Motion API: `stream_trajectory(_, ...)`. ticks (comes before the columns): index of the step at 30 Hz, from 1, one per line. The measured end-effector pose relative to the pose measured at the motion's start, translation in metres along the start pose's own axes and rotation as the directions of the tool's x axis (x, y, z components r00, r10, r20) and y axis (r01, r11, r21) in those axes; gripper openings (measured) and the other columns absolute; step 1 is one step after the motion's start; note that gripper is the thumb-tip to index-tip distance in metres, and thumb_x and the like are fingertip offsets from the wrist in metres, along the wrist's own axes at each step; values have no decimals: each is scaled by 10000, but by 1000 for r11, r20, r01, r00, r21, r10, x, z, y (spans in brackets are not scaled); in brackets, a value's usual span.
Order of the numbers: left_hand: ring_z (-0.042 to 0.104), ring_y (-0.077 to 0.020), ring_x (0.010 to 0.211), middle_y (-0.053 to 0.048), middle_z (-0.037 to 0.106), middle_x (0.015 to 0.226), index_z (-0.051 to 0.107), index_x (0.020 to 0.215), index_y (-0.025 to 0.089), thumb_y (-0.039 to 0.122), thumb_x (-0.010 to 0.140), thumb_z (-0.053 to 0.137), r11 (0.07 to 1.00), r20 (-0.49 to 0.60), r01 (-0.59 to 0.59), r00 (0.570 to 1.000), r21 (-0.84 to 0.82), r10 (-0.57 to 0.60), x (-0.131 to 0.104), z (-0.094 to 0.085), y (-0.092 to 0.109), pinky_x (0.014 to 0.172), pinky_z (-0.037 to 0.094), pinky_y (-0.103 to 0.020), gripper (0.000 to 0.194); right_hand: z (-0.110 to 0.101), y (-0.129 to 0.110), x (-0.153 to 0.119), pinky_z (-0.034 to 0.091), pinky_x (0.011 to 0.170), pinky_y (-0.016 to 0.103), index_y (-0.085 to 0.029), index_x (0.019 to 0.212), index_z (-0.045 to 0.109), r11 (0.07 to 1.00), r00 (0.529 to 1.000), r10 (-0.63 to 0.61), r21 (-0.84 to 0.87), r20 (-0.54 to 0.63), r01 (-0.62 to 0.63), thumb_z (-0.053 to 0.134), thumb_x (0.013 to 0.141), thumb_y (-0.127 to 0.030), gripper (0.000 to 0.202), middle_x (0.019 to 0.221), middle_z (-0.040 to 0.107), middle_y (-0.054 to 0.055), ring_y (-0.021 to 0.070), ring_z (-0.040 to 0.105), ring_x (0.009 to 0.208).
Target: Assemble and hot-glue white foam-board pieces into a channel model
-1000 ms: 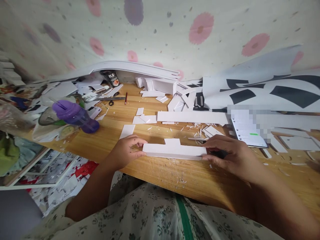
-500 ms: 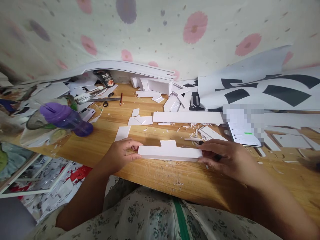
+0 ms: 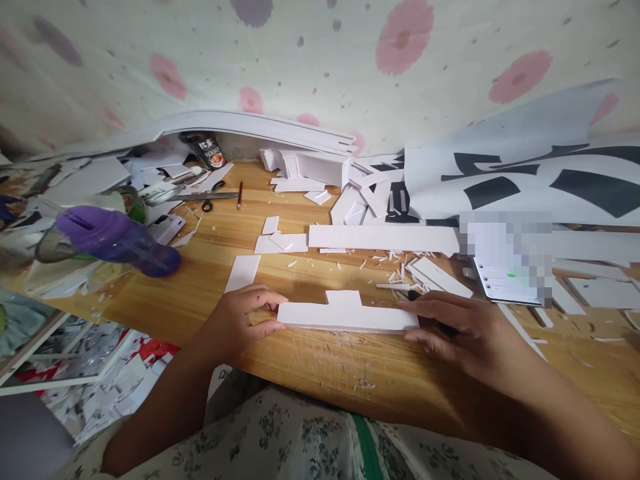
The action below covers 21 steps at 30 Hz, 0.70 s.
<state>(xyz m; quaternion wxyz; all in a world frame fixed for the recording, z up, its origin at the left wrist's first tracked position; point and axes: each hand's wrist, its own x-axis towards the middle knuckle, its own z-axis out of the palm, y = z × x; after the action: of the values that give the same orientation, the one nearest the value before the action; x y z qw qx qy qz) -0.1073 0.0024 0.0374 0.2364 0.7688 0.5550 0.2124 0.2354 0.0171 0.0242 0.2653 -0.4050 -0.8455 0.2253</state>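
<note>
A long white foam board strip (image 3: 345,317) lies crosswise near the front edge of the table, with a small white tab (image 3: 343,297) standing out at its far side. My left hand (image 3: 250,313) pinches the strip's left end between thumb and fingers. At the right end, my right hand (image 3: 457,327) grips it the same way, fingers closed. Just behind my left hand is a flat white rectangle (image 3: 243,272). Thin white offcuts (image 3: 395,277) and a stack of small strips (image 3: 440,277) lie beyond my right hand.
Behind the strip lies a longer white strip (image 3: 383,238). A purple bottle (image 3: 120,240) stands at left, near scissors (image 3: 215,196) and a pencil (image 3: 240,195). To the right is a phone (image 3: 507,267), partly blurred. Black-patterned paper (image 3: 530,180) leans at the back right.
The camera view has shifted slightly. The strip shows less of its front side and appears tilted flatter; both hands keep hold of its ends.
</note>
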Motion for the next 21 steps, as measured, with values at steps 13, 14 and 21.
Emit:
stream_trajectory(13,662,-130,688,1,700,764,662,876,192,208,748,675,982,-59,-139,989,-125,132,3,7,-9,643,510,-228,130,2,4,2,513,541,238,-263,965,655,987,987,141,74,72,-146,659,813,-359,179,899,701,37,184,674,769)
stream_trajectory(14,662,-131,684,-2,699,763,657,879,190,205,747,678,980,-71,-159,986,-123,151,3,7,-9,639,511,-228,135,2,5,2,511,545,243,-265,971,653,986,987,143,76,78,-149,659,813,-355,182,896,698,38,184,670,763)
stream_trajectory(21,651,-149,719,-5,687,786,628,920,217,203,742,688,963,-144,-240,964,-122,222,0,15,-17,659,512,-250,188,0,4,6,475,485,236,-252,952,660,980,982,146,120,117,-160,658,813,-339,164,774,671,21,139,611,586)
